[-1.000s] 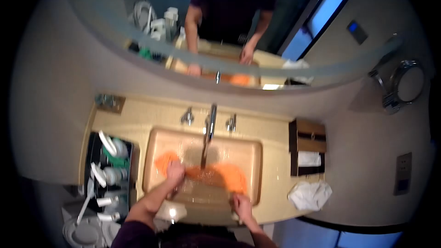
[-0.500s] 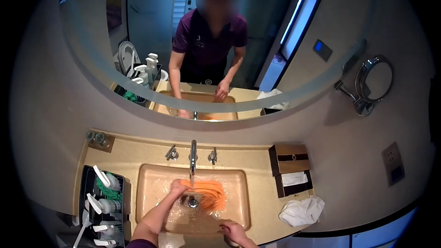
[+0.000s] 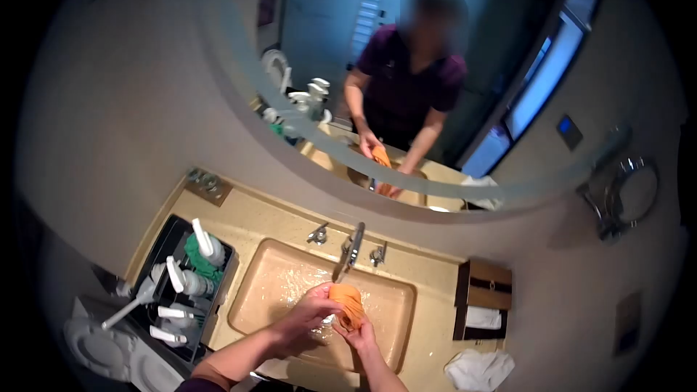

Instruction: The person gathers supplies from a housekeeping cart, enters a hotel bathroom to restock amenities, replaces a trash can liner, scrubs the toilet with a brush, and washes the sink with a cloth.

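Observation:
An orange cloth (image 3: 347, 305), bunched into a compact bundle, is held above the sink (image 3: 250, 297) and just below the faucet (image 3: 353, 245). My left hand (image 3: 314, 308) grips its left side, fingers at the upper edge. Around the bundle's lower right end my right hand (image 3: 357, 334) is closed. Rippling water lies in the basin beneath. The hands and cloth hide part of the drain.
A black caddy (image 3: 226, 276) with several spray bottles and a green cloth stands left of the sink. On the right are a tissue box (image 3: 485, 287) and a crumpled white cloth (image 3: 479, 372). A mirror (image 3: 312, 43) hangs above.
The orange cloth has gone from spread out in the basin to bunched up and lifted. My right hand, apart from it half a second ago, now holds it with my left. The view has tilted.

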Demonstrator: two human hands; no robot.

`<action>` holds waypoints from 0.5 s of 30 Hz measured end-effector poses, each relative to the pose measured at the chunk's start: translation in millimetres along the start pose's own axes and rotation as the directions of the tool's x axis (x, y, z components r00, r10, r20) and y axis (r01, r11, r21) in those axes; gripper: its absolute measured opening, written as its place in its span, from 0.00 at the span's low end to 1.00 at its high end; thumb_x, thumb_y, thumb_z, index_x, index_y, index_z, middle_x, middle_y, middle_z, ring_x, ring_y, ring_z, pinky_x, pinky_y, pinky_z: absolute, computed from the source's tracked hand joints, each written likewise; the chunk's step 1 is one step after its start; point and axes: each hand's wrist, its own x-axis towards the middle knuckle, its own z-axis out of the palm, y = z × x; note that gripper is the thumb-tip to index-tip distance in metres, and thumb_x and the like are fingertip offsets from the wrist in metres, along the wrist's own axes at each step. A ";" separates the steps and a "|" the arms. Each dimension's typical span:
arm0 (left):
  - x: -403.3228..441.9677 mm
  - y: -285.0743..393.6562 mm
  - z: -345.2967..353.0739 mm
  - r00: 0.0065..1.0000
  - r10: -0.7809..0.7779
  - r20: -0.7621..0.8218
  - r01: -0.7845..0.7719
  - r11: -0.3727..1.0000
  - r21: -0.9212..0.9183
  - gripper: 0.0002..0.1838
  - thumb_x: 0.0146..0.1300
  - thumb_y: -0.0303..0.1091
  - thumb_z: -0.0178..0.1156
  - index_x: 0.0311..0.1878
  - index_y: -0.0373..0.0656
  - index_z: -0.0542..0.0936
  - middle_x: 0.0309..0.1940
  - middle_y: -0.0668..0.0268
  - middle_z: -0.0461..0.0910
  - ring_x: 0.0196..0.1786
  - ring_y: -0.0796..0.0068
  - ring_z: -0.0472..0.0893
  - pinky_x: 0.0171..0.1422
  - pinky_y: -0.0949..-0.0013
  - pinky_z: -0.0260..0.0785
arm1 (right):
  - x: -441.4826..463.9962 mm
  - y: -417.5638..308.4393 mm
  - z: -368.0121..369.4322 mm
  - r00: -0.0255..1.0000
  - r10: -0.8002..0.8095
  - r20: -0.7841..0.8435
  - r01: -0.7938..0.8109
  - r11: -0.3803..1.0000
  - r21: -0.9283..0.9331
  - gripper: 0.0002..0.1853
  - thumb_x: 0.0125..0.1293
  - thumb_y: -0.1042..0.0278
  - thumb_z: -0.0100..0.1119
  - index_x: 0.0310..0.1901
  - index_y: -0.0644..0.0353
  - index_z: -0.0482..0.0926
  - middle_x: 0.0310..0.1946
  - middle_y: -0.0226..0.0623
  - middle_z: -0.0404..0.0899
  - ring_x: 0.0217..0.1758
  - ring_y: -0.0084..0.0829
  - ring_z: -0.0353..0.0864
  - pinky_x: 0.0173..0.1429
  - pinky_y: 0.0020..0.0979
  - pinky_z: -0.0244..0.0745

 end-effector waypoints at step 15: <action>-25.0 -85.1 -225.4 0.504 0.059 -0.862 0.445 0.838 0.317 0.40 0.62 0.29 0.66 0.75 0.46 0.58 0.51 0.56 0.79 0.41 0.66 0.85 0.37 0.64 0.82 | 75.8 33.8 57.1 0.777 -0.548 0.310 0.056 -0.431 -0.901 0.21 0.67 0.57 0.59 0.57 0.57 0.77 0.56 0.59 0.71 0.53 0.57 0.79 0.59 0.47 0.76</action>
